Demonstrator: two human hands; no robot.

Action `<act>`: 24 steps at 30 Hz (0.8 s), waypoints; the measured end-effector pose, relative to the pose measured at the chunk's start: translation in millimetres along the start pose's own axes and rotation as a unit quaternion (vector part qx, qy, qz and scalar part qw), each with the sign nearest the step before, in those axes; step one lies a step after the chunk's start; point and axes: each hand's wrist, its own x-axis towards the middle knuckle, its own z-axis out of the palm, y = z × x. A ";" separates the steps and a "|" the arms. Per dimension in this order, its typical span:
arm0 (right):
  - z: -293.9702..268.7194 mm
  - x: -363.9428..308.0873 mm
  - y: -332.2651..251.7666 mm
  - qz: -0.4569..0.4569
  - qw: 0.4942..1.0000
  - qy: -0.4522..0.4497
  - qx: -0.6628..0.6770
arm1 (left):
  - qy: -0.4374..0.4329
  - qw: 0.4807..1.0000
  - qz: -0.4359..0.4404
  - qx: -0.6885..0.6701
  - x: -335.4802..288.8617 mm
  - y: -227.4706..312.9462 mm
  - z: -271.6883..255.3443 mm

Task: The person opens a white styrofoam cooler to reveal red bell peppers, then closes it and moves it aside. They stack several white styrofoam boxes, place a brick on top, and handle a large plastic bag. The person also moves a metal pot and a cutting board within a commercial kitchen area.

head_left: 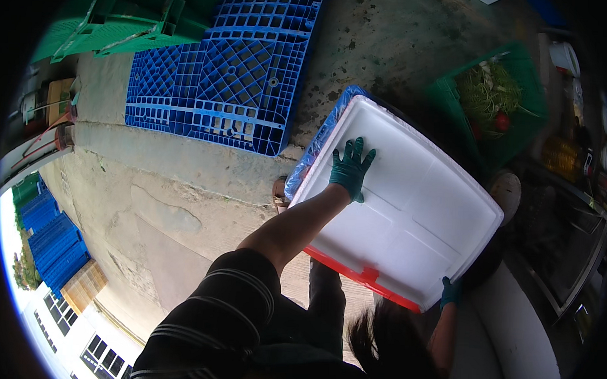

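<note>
A white foam box (410, 193) lies tilted in front of me, its broad face up, with a raised rim and shallow grooves. Red material (364, 277) runs along its near side, and shiny blue plastic (316, 146) shows along its left edge. My left hand (351, 171), in a green glove, rests flat on the white face with its fingers spread. At the near right corner, my right hand (450, 292), gloved too, curls its fingers around the edge of the foam box. The underside of the box is hidden.
A blue plastic pallet (230, 80) lies on the floor beyond, with green crates (129, 23) at far left. To the right stands a green crate (447, 94) of leafy greens and red produce. A metal-framed rack (562, 259) and bottles are near it. Stacked blue pallets (54, 237) stand outside.
</note>
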 end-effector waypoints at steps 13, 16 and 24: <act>62.8 55.5 -2.2 0.040 0.971 -0.034 -0.232 | -0.070 0.995 -0.039 0.061 35.4 -5.9 13.5; 64.6 44.8 -16.9 0.052 0.964 -0.037 -0.259 | -0.073 0.994 -0.042 0.069 41.0 -7.0 19.2; 62.2 -11.1 -8.5 -0.033 0.980 0.124 -0.154 | -0.048 0.997 -0.034 0.054 20.3 -11.4 3.0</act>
